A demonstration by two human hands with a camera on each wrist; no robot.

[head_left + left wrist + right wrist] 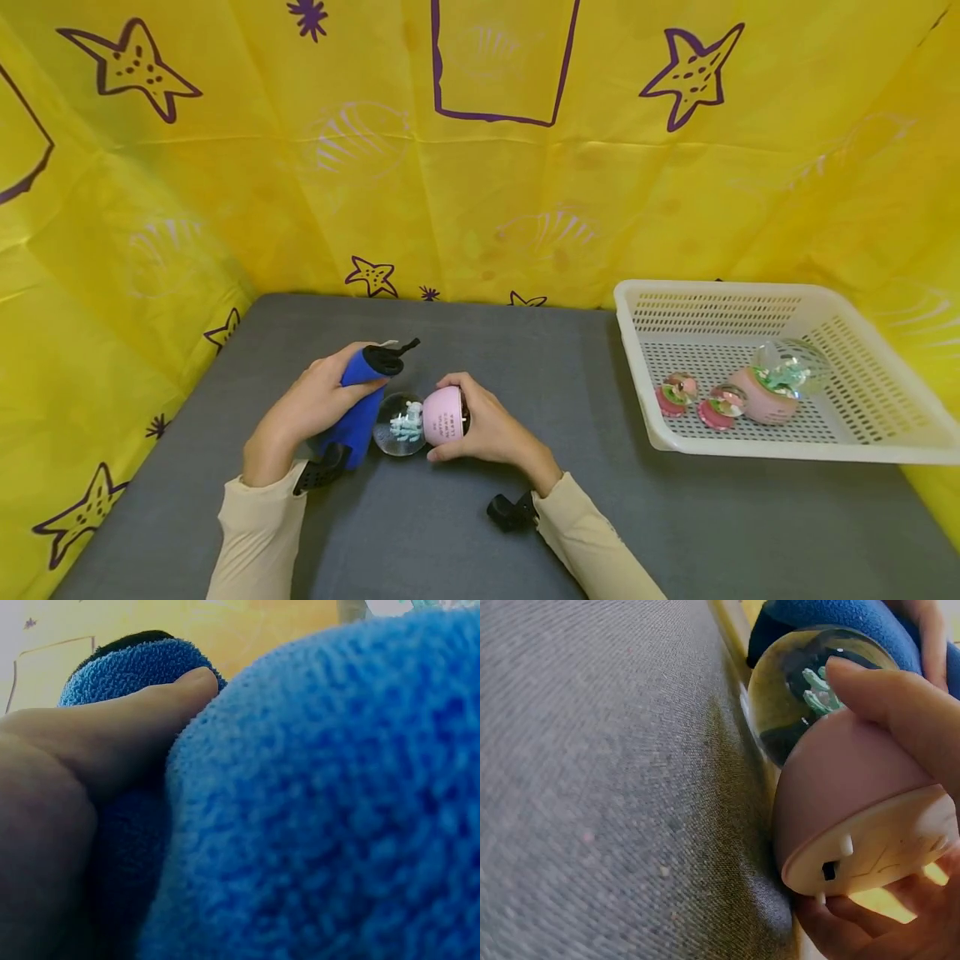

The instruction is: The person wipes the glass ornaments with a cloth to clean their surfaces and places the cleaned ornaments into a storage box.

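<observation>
In the head view my left hand grips a rolled blue cloth with a black inner side and a dark cord end at its top. The cloth's fuzzy blue pile fills much of the left wrist view, with a finger pressed along it. A snow globe with a pink base lies on its side, its clear dome pointing at the cloth. My right hand holds it round the base. The right wrist view shows the globe's pale underside with small feet and a mint-green figure inside the dome.
A white slotted basket stands on the right of the grey table. It holds a larger pink snow globe lying tilted and two small ones. A yellow patterned curtain hangs behind the table and down its sides.
</observation>
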